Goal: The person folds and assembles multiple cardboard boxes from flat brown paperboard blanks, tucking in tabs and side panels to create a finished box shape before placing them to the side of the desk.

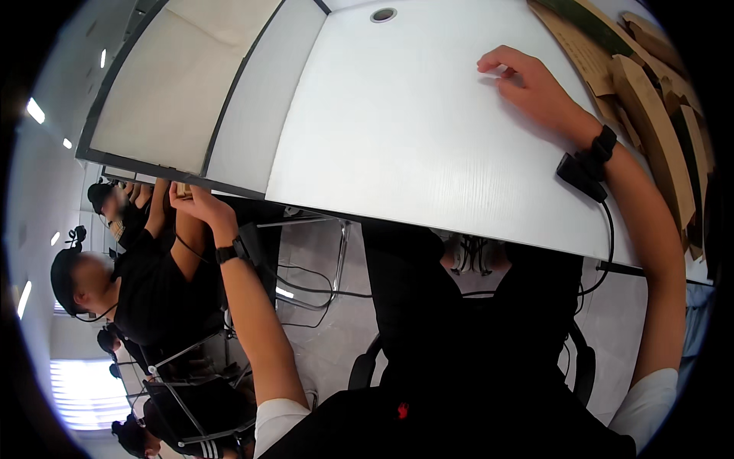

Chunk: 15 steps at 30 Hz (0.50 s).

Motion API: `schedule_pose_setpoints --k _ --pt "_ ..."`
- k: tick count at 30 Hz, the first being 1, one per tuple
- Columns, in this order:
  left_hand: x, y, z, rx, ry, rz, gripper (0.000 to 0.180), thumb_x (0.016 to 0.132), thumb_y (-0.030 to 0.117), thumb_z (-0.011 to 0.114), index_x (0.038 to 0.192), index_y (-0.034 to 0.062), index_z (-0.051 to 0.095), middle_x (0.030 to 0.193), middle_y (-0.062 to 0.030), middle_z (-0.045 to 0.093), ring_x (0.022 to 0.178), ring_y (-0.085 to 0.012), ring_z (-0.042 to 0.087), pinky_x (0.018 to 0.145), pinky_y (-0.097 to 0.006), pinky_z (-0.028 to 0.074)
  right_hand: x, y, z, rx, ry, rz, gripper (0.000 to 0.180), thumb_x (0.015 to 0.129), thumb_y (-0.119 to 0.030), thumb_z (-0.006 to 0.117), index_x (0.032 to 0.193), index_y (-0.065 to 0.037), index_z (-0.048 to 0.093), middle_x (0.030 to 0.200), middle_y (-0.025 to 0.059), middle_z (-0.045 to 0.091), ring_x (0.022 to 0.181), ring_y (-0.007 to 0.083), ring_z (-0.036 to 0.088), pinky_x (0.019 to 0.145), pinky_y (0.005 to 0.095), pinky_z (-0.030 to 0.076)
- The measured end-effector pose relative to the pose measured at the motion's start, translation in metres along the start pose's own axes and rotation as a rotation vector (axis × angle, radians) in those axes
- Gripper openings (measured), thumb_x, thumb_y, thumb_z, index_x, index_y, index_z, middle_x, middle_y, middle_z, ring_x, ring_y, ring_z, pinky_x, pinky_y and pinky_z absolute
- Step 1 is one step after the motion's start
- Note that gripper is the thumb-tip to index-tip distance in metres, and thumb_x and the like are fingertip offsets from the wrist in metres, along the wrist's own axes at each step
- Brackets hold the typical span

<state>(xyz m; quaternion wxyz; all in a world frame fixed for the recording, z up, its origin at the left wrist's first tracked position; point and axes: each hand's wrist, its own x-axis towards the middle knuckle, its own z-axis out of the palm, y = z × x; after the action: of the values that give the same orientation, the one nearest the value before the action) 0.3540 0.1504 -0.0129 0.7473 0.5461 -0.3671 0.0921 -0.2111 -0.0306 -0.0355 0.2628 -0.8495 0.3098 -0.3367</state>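
Observation:
My left hand (pixel 205 208) is off the desk at the left, just beyond the lower edge of the grey-framed partition. Its fingers are bent around a small tan piece (pixel 183 190) that looks like cardboard or wood; most of it is hidden. Over the white desk (pixel 397 122), toward the far right, is my right hand (pixel 527 86). Its fingers are loosely curved, with the thumb apart and nothing visible between them. Each wrist wears a black strap; a black device (pixel 581 177) with a cable is on the right one.
Brown cardboard pieces (pixel 650 130) are piled along the desk's right side. A partition (pixel 260 99) borders the left. Close beyond it sits a person in black (pixel 153 298), with others farther back. Cables (pixel 321 291) hang below the desk, near metal legs. A round cable hole (pixel 384 14) is at the far edge.

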Motion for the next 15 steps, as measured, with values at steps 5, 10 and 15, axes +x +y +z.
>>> schedule_pose_setpoints --k 5,10,15 --pt "0.009 -0.006 0.009 -0.007 -0.198 0.072 0.058 0.104 0.021 0.06 0.148 -0.0005 0.03 0.134 -0.012 0.047 0.118 -0.0186 0.052 0.104 -0.033 0.044 -0.001 0.001 0.0 -0.019 0.017 -0.046 0.026 0.085 0.002 0.049 0.108 -0.002 0.061 0.108 0.0092 0.065 0.103 0.0228 0.059 0.096 0.0354 0.047" --pt "-0.007 0.01 -0.01 -0.085 -0.015 -0.125 0.056 0.109 0.014 0.043 0.16 0.0106 0.023 0.163 -0.0148 0.03 0.146 -0.0281 0.039 0.119 -0.039 0.035 -0.002 0.007 0.0 -0.068 -0.001 -0.068 0.037 0.083 0.003 0.045 0.116 -0.003 0.062 0.118 0.0077 0.065 0.109 0.0215 0.058 0.1 0.0352 0.046" --pt "-0.139 0.02 -0.042 0.176 -0.274 -0.037 0.066 0.097 0.025 0.058 0.155 0.0063 0.032 0.156 -0.014 0.038 0.145 -0.0316 0.037 0.118 -0.052 0.03 -0.001 0.01 0.0 -0.061 0.051 -0.057 0.042 0.086 0.001 0.05 0.126 -0.005 0.06 0.126 0.0083 0.064 0.114 0.0226 0.059 0.1 0.0358 0.046"
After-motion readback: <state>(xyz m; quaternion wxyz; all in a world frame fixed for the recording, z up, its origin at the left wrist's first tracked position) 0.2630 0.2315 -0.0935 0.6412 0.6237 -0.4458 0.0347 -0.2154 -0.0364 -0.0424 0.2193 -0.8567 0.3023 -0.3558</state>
